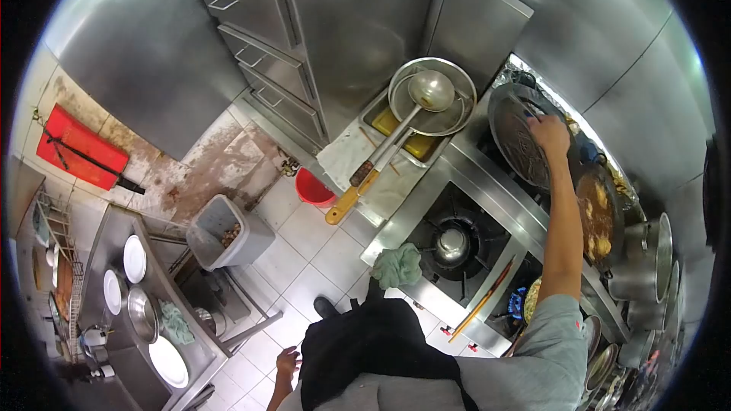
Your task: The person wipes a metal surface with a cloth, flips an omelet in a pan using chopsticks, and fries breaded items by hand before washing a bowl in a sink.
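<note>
My right hand (550,137) reaches to the back of the stove, its fingers closed at the thin handle of a dark, round pan or lid (512,137) with a raised pattern on its face. Beside it sits a brown-crusted pan (597,213) with yellowish patches. My left hand (288,360) hangs low by my side above the tiled floor, its fingers loosely apart with nothing visible in them. Below my right forearm, a blue flame (519,303) burns under a partly hidden pan with yellowish food (532,301).
An unlit burner (452,245) and a green cloth (397,266) are at the stove front. A ladle (432,90) rests across a metal bowl (466,76). Metal pots (640,266) stand right. A grey bin (251,240), red bucket (311,185) and plate-laden counter (205,369) are left.
</note>
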`<control>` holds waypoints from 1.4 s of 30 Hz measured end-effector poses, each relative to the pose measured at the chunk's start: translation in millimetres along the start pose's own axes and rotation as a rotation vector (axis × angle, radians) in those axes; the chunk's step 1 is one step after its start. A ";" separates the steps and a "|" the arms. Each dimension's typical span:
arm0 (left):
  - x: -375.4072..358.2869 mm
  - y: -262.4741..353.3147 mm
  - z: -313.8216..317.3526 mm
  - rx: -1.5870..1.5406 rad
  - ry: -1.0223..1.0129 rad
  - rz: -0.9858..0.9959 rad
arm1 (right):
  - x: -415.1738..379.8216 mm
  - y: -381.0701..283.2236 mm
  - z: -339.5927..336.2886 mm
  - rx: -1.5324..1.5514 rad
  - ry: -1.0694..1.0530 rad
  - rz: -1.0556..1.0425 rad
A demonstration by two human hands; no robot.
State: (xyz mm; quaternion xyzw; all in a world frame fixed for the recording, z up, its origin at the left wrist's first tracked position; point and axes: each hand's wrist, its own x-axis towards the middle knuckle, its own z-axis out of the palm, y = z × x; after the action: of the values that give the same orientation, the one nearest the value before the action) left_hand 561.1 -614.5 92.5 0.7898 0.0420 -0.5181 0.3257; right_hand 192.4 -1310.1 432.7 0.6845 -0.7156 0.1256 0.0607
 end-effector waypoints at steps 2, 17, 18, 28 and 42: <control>-3.2 4.8 6.6 0.020 0.020 0.011 | 7.4 -29.5 10.5 0.383 -0.089 -0.084; -59.7 1.5 25.7 0.115 0.211 0.164 | -34.6 -223.3 178.8 1.028 -1.273 0.440; -44.4 -32.8 21.5 0.061 0.193 0.178 | -33.7 -226.8 178.4 1.026 -1.284 0.429; -45.4 -99.4 -23.1 0.546 0.181 0.263 | -55.9 -236.5 144.4 1.084 -1.112 0.487; -0.6 -112.4 -149.4 -0.171 0.148 -0.009 | -228.2 -202.8 99.2 0.676 -0.121 0.056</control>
State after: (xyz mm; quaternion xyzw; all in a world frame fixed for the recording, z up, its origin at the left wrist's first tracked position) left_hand 633.6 -442.8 77.6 0.7948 0.1136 -0.4546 0.3856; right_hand 415.3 -1122.4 298.0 0.6521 -0.6543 0.3163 -0.2158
